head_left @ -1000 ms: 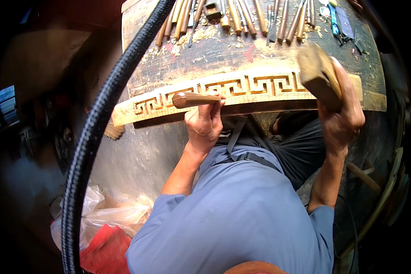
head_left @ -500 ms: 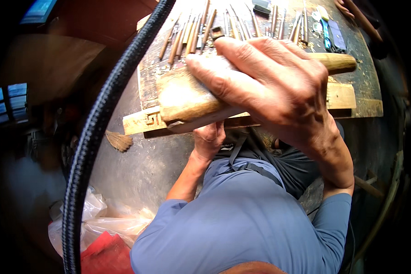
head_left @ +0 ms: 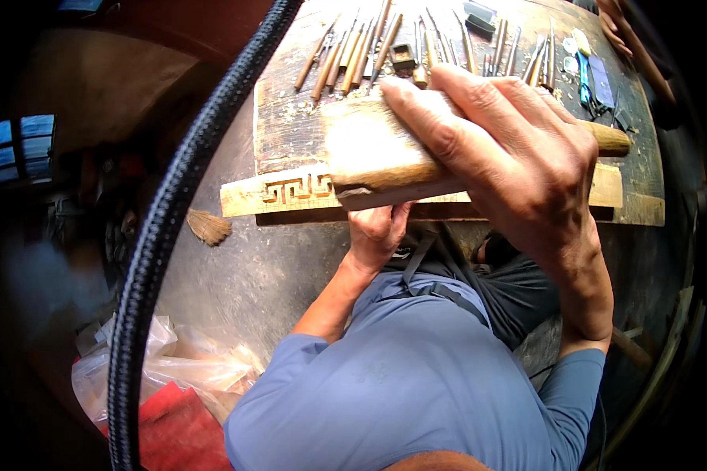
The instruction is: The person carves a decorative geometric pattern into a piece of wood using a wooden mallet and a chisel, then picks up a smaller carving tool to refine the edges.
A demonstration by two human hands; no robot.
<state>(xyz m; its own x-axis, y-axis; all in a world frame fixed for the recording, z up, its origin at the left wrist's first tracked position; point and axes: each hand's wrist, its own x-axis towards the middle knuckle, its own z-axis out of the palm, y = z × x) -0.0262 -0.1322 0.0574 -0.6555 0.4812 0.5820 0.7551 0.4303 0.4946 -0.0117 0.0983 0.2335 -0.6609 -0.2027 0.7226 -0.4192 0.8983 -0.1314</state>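
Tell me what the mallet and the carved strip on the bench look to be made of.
Mallet, in the right hand: pale bare wood, apparently unvarnished; grain streaks and a worn, chipped lower edge show.
Carved strip, by the left hand: light raw wood with a cut key-fret pattern; the matt surface and shavings on the bench suggest no finish yet.

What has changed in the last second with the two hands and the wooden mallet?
The right hand raised the blocky wooden mallet from the strip's right end up close to the camera. The left hand stayed at the pale carved wooden strip; its chisel is now hidden.
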